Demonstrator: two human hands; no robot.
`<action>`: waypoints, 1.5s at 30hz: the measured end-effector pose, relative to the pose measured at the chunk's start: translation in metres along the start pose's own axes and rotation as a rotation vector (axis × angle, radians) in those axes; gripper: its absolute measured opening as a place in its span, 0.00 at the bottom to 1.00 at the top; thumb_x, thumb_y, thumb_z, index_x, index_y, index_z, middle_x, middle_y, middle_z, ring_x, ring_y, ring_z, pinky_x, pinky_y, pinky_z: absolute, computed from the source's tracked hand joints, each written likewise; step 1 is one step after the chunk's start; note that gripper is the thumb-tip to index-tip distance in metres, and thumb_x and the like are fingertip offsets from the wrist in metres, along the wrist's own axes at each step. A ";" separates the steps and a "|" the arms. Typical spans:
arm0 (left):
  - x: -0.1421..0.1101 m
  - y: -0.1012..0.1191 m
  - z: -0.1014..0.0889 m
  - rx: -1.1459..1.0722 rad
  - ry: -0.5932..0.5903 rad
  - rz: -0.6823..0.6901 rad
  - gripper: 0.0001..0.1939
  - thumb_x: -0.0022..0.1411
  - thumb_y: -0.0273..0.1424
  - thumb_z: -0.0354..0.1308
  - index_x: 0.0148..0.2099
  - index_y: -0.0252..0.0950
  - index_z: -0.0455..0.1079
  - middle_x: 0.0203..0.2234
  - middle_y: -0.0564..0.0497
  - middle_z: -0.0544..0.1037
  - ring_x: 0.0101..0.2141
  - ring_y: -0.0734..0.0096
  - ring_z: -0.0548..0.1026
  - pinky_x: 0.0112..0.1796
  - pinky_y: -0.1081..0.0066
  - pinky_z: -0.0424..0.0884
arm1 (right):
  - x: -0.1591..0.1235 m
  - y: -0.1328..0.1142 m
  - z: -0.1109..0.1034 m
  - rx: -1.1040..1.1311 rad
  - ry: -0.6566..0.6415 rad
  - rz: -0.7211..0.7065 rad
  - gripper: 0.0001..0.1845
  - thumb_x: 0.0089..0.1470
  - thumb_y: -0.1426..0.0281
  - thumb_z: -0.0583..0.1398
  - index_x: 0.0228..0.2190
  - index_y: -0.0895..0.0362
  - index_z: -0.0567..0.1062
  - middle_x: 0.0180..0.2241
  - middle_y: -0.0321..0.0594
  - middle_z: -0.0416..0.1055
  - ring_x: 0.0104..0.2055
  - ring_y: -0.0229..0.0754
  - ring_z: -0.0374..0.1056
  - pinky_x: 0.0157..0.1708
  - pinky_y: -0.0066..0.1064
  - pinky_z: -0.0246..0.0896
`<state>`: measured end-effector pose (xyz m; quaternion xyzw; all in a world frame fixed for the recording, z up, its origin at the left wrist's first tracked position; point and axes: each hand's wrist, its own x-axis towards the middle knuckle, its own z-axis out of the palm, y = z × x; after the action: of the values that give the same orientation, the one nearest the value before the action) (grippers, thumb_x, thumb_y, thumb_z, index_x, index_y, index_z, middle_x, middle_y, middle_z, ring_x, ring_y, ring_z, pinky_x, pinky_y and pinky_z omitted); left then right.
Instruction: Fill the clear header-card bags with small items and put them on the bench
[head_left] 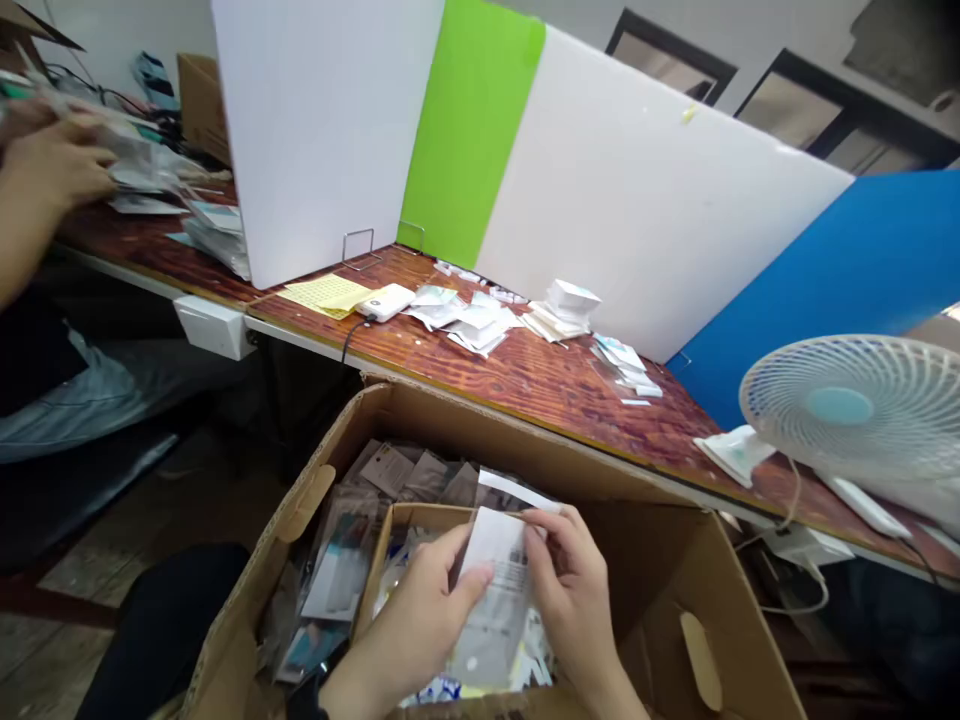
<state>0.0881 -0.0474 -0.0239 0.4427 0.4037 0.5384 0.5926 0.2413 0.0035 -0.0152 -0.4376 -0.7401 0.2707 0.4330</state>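
One packet (491, 610) held at two points

Head view: the left hand (416, 622) pinches the packet's left edge, thumb in front; the right hand (574, 580) pinches its upper right edge. The packet is above one small box (379, 562), inside one large box (652, 535). One table (547, 385) lies beyond; one fan (840, 405) is at right.

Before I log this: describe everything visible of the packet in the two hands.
The packet looks like thin clear plastic around a white card, its print too small to read. A white strip shows at its far end. It tilts over the inner carton, left hand gripping its left edge, right hand its upper right.
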 end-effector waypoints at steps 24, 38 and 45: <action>0.012 -0.006 -0.009 0.107 0.194 -0.227 0.12 0.56 0.37 0.55 0.32 0.31 0.71 0.22 0.53 0.71 0.23 0.76 0.66 0.24 0.77 0.62 | -0.029 0.030 0.017 0.426 -0.118 0.288 0.08 0.49 0.67 0.61 0.34 0.54 0.72 0.45 0.43 0.67 0.48 0.48 0.63 0.48 0.42 0.56; 0.011 -0.010 -0.011 0.145 0.288 -0.236 0.15 0.53 0.37 0.58 0.39 0.31 0.72 0.29 0.48 0.77 0.25 0.71 0.70 0.25 0.75 0.64 | -0.030 0.028 0.017 0.357 -0.168 0.286 0.07 0.47 0.67 0.62 0.32 0.55 0.74 0.42 0.43 0.69 0.45 0.47 0.66 0.45 0.41 0.60; 0.013 -0.015 0.000 0.298 0.281 -0.123 0.15 0.57 0.35 0.54 0.44 0.32 0.69 0.35 0.46 0.77 0.32 0.67 0.74 0.31 0.73 0.68 | -0.030 0.023 0.012 -0.291 0.232 -0.264 0.20 0.47 0.79 0.59 0.42 0.49 0.72 0.48 0.44 0.62 0.51 0.51 0.58 0.49 0.48 0.55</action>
<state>0.0930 -0.0350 -0.0384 0.4208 0.5838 0.4920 0.4900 0.2476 -0.0128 -0.0511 -0.4228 -0.7675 0.0498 0.4793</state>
